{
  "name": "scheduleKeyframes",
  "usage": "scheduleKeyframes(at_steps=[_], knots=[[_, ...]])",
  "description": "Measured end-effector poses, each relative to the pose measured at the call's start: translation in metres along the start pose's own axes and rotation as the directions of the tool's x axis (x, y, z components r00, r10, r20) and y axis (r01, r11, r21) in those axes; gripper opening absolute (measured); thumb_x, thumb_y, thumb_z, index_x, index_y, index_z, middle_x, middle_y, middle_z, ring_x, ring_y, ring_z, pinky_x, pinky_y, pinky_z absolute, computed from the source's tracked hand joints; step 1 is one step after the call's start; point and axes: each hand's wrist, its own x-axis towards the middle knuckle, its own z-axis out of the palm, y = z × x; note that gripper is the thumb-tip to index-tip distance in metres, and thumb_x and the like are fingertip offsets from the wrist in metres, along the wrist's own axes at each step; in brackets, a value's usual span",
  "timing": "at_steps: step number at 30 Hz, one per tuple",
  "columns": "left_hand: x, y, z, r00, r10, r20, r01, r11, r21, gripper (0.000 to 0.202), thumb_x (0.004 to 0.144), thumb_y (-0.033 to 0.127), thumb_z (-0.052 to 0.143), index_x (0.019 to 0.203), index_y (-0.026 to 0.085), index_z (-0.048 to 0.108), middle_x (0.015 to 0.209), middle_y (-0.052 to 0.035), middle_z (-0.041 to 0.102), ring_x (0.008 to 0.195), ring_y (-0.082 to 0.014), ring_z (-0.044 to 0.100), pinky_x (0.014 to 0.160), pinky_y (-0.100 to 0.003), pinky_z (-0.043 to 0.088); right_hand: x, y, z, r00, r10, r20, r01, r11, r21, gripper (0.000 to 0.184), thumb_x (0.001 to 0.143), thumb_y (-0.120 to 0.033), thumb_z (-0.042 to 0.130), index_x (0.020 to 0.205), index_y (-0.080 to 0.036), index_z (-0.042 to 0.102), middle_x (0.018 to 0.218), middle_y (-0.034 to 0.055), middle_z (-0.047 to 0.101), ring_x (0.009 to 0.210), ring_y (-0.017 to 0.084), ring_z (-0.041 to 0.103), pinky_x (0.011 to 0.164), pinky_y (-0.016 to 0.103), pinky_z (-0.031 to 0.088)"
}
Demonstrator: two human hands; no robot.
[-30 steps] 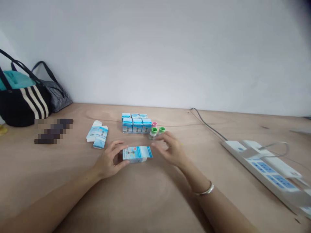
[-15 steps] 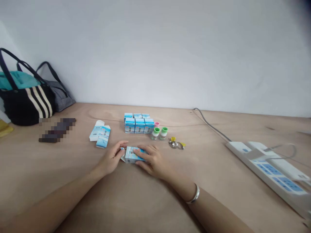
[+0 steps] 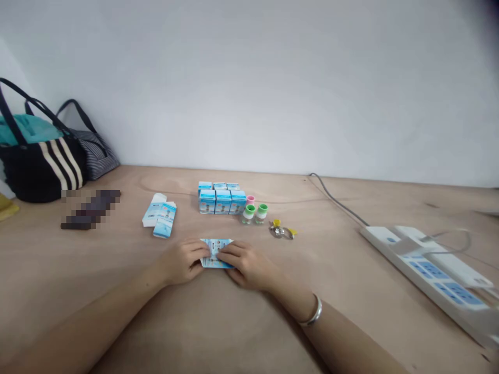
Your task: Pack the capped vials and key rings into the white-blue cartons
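A flattened blue-and-white carton lies on the wooden table, and both my hands press on it from either side. My left hand grips its left end, and my right hand covers its right end, so the fingertips nearly meet. Much of the carton is hidden under my fingers. Beyond my hands stand several small blue-and-white boxes in rows. Two loose flat cartons lie to the left of them.
Two green-capped vials and a pink cap stand right of the boxes, with keys on a yellow tag beyond. A white power strip and its cable lie right. Striped bags sit far left, near a pixelated dark object.
The carton has gone from an open box shape to lying flat. My hands have closed in from apart and now press on it side by side.
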Motion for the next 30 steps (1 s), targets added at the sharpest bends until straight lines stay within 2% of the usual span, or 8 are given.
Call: scheduleKeyframes(at_steps=[5, 10, 12, 16, 19, 21, 25, 30], knots=[[0.001, 0.005, -0.003, 0.982, -0.07, -0.176, 0.054, 0.994, -0.095, 0.027, 0.086, 0.021, 0.051, 0.111, 0.024, 0.062, 0.101, -0.003, 0.07, 0.084, -0.0147, 0.067, 0.079, -0.027, 0.054, 0.0, 0.001, -0.017, 0.973, 0.171, -0.152, -0.119, 0.946, 0.301, 0.024, 0.083, -0.017, 0.053, 0.104, -0.019, 0.065, 0.088, 0.0062, 0.07, 0.076, 0.016, 0.064, 0.069, 0.028, 0.051], [0.011, 0.007, -0.002, 0.894, -0.357, -0.272, 0.28, 0.917, -0.284, 0.033, 0.087, 0.031, 0.053, 0.119, 0.025, 0.058, 0.091, -0.0007, 0.071, 0.066, -0.0112, 0.064, 0.061, -0.022, 0.053, 0.008, 0.01, -0.019, 0.781, 0.546, -0.303, -0.275, 0.736, 0.619, 0.018, 0.079, -0.033, 0.063, 0.089, -0.018, 0.066, 0.081, 0.0037, 0.069, 0.07, 0.017, 0.064, 0.06, 0.026, 0.051], [0.013, 0.005, -0.001, 0.903, -0.344, -0.258, 0.276, 0.923, -0.267, 0.027, 0.088, 0.03, 0.05, 0.112, 0.024, 0.063, 0.096, -0.0021, 0.07, 0.078, -0.0138, 0.065, 0.069, -0.025, 0.053, 0.009, 0.015, -0.013, 0.781, 0.567, -0.261, -0.313, 0.718, 0.622, 0.014, 0.078, -0.031, 0.063, 0.079, -0.017, 0.065, 0.074, 0.0023, 0.068, 0.066, 0.016, 0.061, 0.059, 0.026, 0.049], [0.012, 0.003, 0.002, 0.965, -0.185, -0.185, 0.172, 0.981, -0.086, 0.021, 0.087, 0.029, 0.052, 0.098, 0.024, 0.068, 0.093, -0.005, 0.068, 0.088, -0.0172, 0.062, 0.08, -0.031, 0.05, 0.002, 0.023, -0.003, 0.872, 0.482, -0.085, -0.367, 0.758, 0.539, 0.009, 0.076, -0.021, 0.062, 0.068, -0.017, 0.061, 0.065, 0.0003, 0.063, 0.061, 0.014, 0.057, 0.058, 0.025, 0.047], [0.01, 0.005, 0.001, 0.977, -0.133, -0.165, 0.131, 0.991, -0.019, 0.02, 0.088, 0.028, 0.05, 0.095, 0.023, 0.068, 0.088, -0.0049, 0.065, 0.082, -0.0155, 0.061, 0.076, -0.028, 0.05, -0.002, 0.025, 0.0, 0.882, 0.469, -0.037, -0.381, 0.759, 0.528, 0.003, 0.075, -0.02, 0.061, 0.077, -0.018, 0.06, 0.073, 0.0011, 0.063, 0.066, 0.014, 0.058, 0.061, 0.026, 0.048], [0.009, 0.005, -0.004, 0.963, -0.161, -0.218, 0.162, 0.987, -0.014, 0.021, 0.089, 0.027, 0.047, 0.094, 0.022, 0.067, 0.085, -0.0044, 0.065, 0.079, -0.0143, 0.061, 0.073, -0.026, 0.05, -0.004, 0.024, 0.0, 0.864, 0.499, -0.069, -0.389, 0.749, 0.537, 0.021, 0.073, -0.023, 0.066, 0.092, -0.019, 0.059, 0.084, 0.0032, 0.064, 0.074, 0.016, 0.059, 0.066, 0.029, 0.05], [0.003, -0.008, -0.026, 0.839, -0.327, -0.434, 0.355, 0.935, -0.017, 0.021, 0.088, 0.031, 0.048, 0.095, 0.019, 0.063, 0.088, -0.0043, 0.067, 0.081, -0.0155, 0.063, 0.076, -0.027, 0.051, -0.006, 0.024, 0.001, 0.838, 0.544, -0.049, -0.424, 0.705, 0.569, 0.05, 0.071, -0.033, 0.07, 0.114, -0.019, 0.049, 0.097, 0.0072, 0.061, 0.086, 0.019, 0.06, 0.072, 0.033, 0.052], [-0.014, -0.048, -0.065, 0.52, -0.594, -0.614, 0.592, 0.769, -0.242, 0.041, 0.083, 0.04, 0.051, 0.117, 0.018, 0.05, 0.101, -0.0062, 0.065, 0.072, -0.0144, 0.064, 0.062, -0.025, 0.053, -0.009, 0.026, 0.005, 0.835, 0.549, -0.019, -0.45, 0.703, 0.551, 0.048, 0.075, -0.033, 0.066, 0.116, -0.017, 0.048, 0.1, 0.0089, 0.06, 0.092, 0.019, 0.059, 0.082, 0.038, 0.051]])
